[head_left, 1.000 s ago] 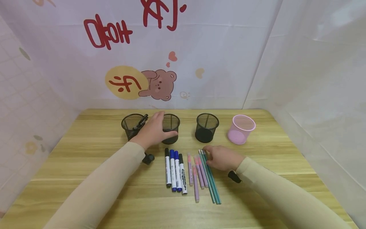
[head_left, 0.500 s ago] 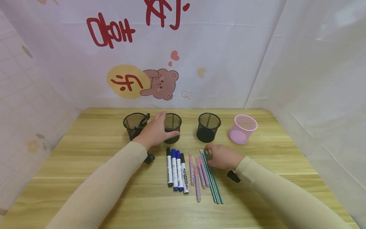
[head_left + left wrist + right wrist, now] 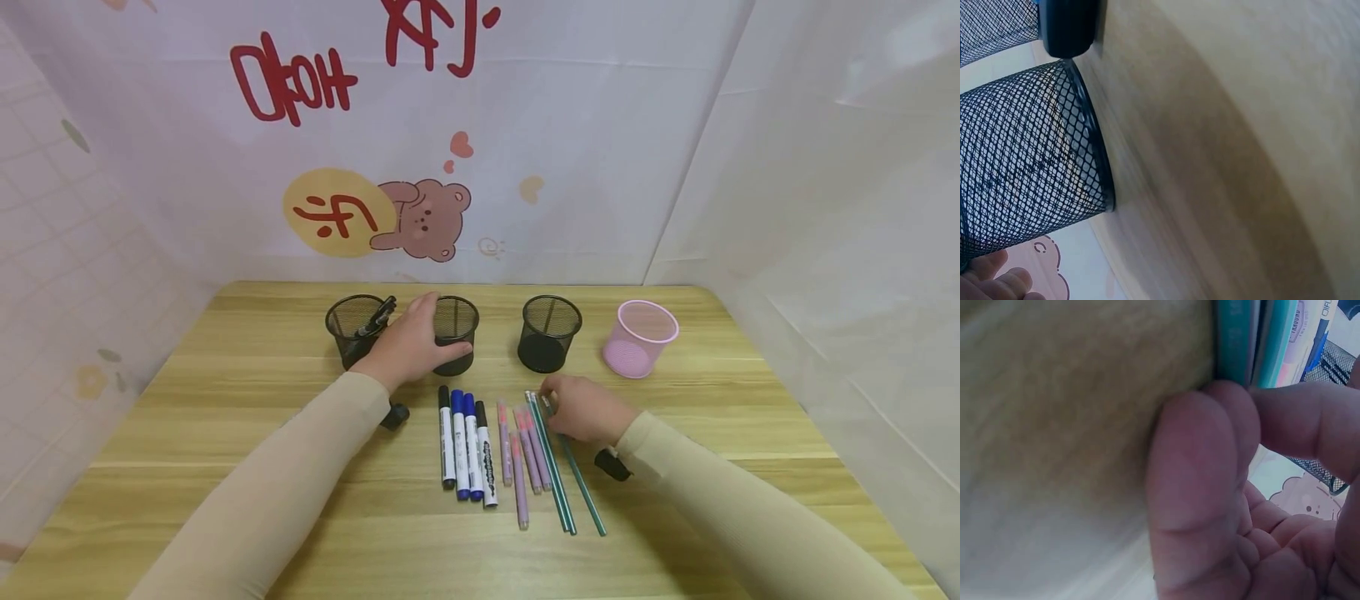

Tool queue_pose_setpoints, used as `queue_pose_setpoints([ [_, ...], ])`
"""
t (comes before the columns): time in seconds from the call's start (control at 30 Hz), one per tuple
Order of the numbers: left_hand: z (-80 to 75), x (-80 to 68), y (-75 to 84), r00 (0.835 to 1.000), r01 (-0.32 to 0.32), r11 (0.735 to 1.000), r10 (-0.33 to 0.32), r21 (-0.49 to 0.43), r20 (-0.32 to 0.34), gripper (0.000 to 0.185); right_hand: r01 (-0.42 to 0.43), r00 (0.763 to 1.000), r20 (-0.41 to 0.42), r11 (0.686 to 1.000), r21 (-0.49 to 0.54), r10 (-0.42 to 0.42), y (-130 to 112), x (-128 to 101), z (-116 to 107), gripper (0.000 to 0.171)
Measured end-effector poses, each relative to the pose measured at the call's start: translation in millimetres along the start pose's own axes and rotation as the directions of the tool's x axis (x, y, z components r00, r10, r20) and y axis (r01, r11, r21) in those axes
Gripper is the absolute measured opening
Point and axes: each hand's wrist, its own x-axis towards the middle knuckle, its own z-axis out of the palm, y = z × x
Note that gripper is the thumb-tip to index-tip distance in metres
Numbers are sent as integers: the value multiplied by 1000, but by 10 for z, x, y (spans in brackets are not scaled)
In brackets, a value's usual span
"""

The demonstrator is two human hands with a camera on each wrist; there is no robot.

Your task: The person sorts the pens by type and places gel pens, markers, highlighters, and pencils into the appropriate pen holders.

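In the head view, my left hand [image 3: 408,342] holds the side of the second black mesh pen cup [image 3: 462,329], thumb across its front and fingers toward the back rim. The left wrist view has the fingertips [image 3: 1013,282] beside the same cup's mesh wall [image 3: 1029,150]. My right hand [image 3: 588,408] pinches the top end of a green pencil [image 3: 585,483] lying slanted on the table. Two more green pencils [image 3: 555,475] lie together just left of it. Close up in the right wrist view, thumb and finger meet at the teal pencil ends [image 3: 1233,344].
Black pens [image 3: 377,318] lean in the leftmost black mesh cup [image 3: 348,312]. Another black cup [image 3: 550,333] and a pink cup [image 3: 637,342] stand to the right. Several whiteboard markers [image 3: 459,442] and pale purple pens [image 3: 520,483] lie in front on the wooden table [image 3: 360,533].
The pencil at my right hand has parted from the other two, its lower end swinging right. The left hand stays at its cup. The whole head view has shifted slightly.
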Motion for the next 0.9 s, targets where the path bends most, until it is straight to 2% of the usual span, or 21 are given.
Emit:
queue_pose_setpoints([
  [0.27, 6, -2, 6, 1000, 0, 1000, 0, -5, -5, 120, -3, 1000, 0, 989, 150, 3, 73, 8, 1, 45],
  [0.43, 14, 1, 8, 1000, 3, 1000, -3, -4, -12, 117, 33, 999, -28, 976, 215, -28, 102, -12, -45, 47],
  [0.73, 24, 12, 0, 1000, -4, 1000, 4, -1, -21, 116, 119, 990, -110, 924, 364, -85, 55, -60, -169, 45],
  [0.9, 23, 13, -6, 1000, -6, 1000, 6, -4, -21, 116, 162, 979, -182, 903, 397, -96, 32, -60, -222, 43],
])
